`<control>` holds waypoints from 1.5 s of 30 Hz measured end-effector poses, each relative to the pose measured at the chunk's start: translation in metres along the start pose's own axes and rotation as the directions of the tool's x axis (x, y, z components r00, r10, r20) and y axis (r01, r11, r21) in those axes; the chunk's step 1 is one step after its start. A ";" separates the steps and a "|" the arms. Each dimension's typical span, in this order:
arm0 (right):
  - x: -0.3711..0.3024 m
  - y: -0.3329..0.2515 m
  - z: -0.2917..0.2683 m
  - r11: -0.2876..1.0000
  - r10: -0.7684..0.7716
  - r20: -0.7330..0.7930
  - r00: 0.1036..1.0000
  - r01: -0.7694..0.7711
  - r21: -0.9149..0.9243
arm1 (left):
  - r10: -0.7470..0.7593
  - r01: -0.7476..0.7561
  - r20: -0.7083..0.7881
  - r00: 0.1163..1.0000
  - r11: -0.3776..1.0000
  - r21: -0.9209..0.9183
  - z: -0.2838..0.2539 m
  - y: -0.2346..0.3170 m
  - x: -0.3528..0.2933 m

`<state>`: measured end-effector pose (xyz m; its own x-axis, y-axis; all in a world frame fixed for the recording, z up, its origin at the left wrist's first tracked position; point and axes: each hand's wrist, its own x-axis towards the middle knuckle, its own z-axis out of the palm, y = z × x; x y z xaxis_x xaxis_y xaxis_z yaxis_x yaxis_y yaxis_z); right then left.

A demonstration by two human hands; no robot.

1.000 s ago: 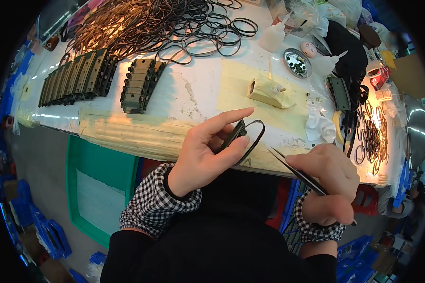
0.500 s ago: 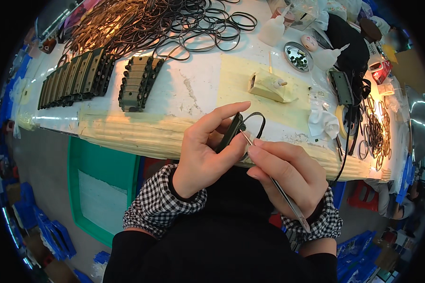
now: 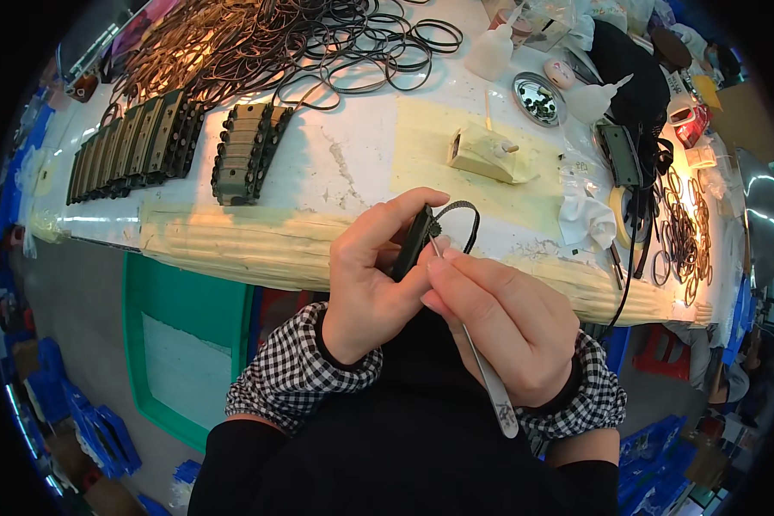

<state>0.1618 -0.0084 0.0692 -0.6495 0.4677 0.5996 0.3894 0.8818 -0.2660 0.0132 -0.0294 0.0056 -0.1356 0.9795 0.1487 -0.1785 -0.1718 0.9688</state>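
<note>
My left hand point(image 3: 361, 279) is closed around a narrow dark green part point(image 3: 414, 243), tilted upright in front of my chest. A small toothed wheel point(image 3: 436, 230) shows at its right side. From there a thin black toothed track band point(image 3: 476, 222) arches up and round to the right; its lower end is hidden by my fingers. My right hand point(image 3: 516, 331) pinches metal tweezers point(image 3: 495, 391), whose tips reach up to the toothed wheel. The wide end of the tweezers points down towards my lap. Fingers of both hands nearly meet below the wheel.
Rows of green wheeled hulls point(image 3: 138, 142) and a smaller stack point(image 3: 245, 155) stand at left. Behind lies a heap of black bands point(image 3: 318, 43). A cream block point(image 3: 486, 155), a round dish of small parts point(image 3: 537, 99) and squeeze bottles point(image 3: 493, 53) are to the right. A green bin point(image 3: 138, 344) sits below.
My right hand has shifted a little left, and the tweezers' wide end has swung left and down, so they stand steeper. My left hand still holds the green part.
</note>
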 end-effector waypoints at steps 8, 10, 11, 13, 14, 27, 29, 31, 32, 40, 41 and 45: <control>0.000 -0.003 -0.002 0.996 -0.038 0.006 0.999 0.038 -0.079 | -0.002 0.000 0.054 0.999 0.999 0.049 -0.002 0.002 0.001; -0.001 -0.008 -0.012 0.999 -0.051 0.008 0.999 0.051 0.001 | -0.026 0.029 0.072 0.997 0.999 -0.042 -0.001 0.007 0.004; 0.000 -0.011 -0.024 0.995 -0.061 0.001 0.998 0.061 0.085 | -0.037 0.044 0.083 0.996 0.995 -0.087 -0.001 0.010 0.005; 0.002 -0.001 -0.032 0.985 -0.020 -0.042 0.999 0.027 0.169 | -0.072 0.082 0.141 0.987 0.994 -0.065 -0.005 0.013 0.005; 0.005 0.008 -0.032 0.986 0.032 -0.075 0.997 -0.019 0.166 | -0.091 0.101 0.169 0.981 0.993 -0.054 -0.008 0.014 0.005; 0.013 0.050 0.010 0.923 0.151 0.083 0.985 -0.171 0.344 | -0.115 0.160 0.245 0.963 0.972 -0.173 -0.022 0.002 0.005; 0.013 0.048 0.012 0.953 0.096 0.053 0.994 -0.108 0.283 | -0.108 0.150 0.237 0.966 0.974 -0.168 -0.022 0.005 0.006; 0.012 0.046 0.010 0.964 0.075 0.046 0.996 -0.084 0.251 | -0.132 0.178 0.260 0.957 0.971 -0.162 -0.023 0.009 0.007; 0.012 0.045 0.009 0.969 0.065 0.042 0.997 -0.073 0.234 | -0.145 0.193 0.271 0.952 0.968 -0.158 -0.023 0.010 0.008; 0.010 0.048 0.007 0.963 0.092 0.103 0.990 -0.115 0.244 | -0.184 0.239 0.387 0.903 0.966 -0.098 -0.026 0.021 0.011; 0.011 0.048 0.005 0.961 0.085 0.112 0.990 -0.111 0.253 | -0.189 0.250 0.395 0.899 0.962 -0.110 -0.026 0.023 0.012; 0.012 0.049 0.001 0.955 0.071 0.167 0.983 -0.115 0.272 | -0.223 0.275 0.424 0.877 0.959 -0.064 -0.026 0.026 0.014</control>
<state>0.1730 0.0406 0.0626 -0.7201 0.5323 0.4451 0.2688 0.8054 -0.5284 -0.0181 -0.0226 0.0274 0.3346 0.9424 -0.0017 -0.2712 0.0980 0.9575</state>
